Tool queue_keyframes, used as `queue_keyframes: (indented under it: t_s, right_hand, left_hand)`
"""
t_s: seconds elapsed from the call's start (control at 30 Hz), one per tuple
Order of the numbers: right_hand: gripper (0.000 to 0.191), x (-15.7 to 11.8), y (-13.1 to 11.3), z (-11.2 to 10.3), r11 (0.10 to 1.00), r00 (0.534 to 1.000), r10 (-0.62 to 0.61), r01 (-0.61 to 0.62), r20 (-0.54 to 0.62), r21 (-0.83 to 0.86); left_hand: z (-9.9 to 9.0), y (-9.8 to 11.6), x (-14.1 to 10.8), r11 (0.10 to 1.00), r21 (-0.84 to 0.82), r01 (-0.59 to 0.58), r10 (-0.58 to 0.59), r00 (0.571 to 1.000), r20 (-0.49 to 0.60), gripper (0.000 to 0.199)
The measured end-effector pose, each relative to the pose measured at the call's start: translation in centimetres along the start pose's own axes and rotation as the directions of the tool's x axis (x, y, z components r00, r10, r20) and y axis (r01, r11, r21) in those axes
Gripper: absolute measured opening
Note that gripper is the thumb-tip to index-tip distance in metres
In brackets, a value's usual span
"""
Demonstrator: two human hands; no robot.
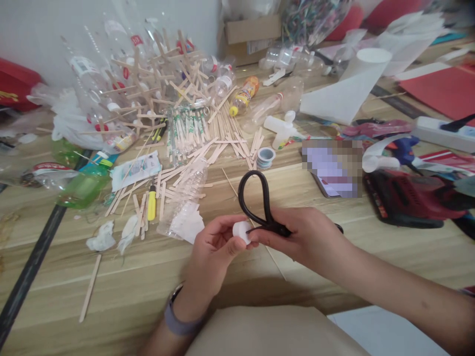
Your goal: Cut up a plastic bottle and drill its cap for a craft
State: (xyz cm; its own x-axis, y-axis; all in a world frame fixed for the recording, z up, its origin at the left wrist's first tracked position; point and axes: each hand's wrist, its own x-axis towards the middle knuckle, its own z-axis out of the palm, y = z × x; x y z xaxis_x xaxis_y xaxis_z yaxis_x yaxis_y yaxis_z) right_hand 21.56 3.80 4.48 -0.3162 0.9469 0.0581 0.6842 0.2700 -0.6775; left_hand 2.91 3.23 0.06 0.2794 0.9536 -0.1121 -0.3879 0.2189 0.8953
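Just above the table's front edge, my left hand (218,247) pinches a small white bottle cap (242,232) between thumb and fingers. My right hand (297,230) is closed around black-handled scissors (254,198); one large handle loop points up and away from me. The blade end is mostly covered by my fingers and lies against the cap's right side. Whether the tip goes into the cap cannot be made out. Beyond the hands lies a clear crushed plastic bottle (189,193), and a thin stick (274,262) rests on the table beneath them.
Craft sticks (185,170) and plastic bottles (122,89) are heaped at the back left. A yellow-handled tool (152,203) lies left of centre. A spool (264,157) stands ahead, near a phone (334,170). A red and black power tool (404,198) is at right.
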Motion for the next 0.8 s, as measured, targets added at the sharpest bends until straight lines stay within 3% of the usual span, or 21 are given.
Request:
queue_keyframes:
  t_s: [0.17,0.33,0.4,0.47,0.57,0.67,0.8]
  right_hand:
    - [0.036,-0.1,-0.2,0.6,0.994,0.995,0.098,-0.098,-0.010,0.046]
    - [0.048,0.0,-0.4,0.8,0.949,0.970,0.203,-0.228,0.131,0.216]
    - [0.049,0.0,-0.4,0.6,0.947,0.972,0.184,-0.215,0.148,0.239]
    - [0.048,0.0,-0.2,0.2,0.980,0.991,0.112,-0.121,0.070,0.157]
    - [0.045,-0.2,0.2,-0.5,0.985,0.989,-0.127,0.116,-0.081,-0.128]
    - [0.047,-0.1,0.5,-1.1,0.876,0.920,-0.375,0.312,-0.113,-0.369]
    - [0.049,0.2,0.4,-2.0,0.707,0.822,-0.566,0.440,-0.069,-0.554]
  left_hand:
    - [0.3,0.0,-0.1,0.985,0.105,-0.138,0.143,0.989,-0.045,0.025]
    - [0.4,-0.2,-0.1,0.906,0.221,-0.361,0.378,0.925,-0.039,0.027]
    - [0.5,-0.3,0.0,0.899,0.192,-0.394,0.406,0.913,-0.025,0.027]
    - [0.4,-0.5,0.1,0.940,0.098,-0.325,0.327,0.945,0.003,0.027]
    - [0.2,-0.5,0.2,0.989,-0.047,-0.141,0.144,0.987,0.069,0.027]
    - [0.1,-0.2,0.2,0.994,-0.113,0.007,0.004,0.995,0.100,0.026]
    - [0.2,0.3,0.3,0.970,-0.140,0.200,-0.184,0.976,0.116,0.030]
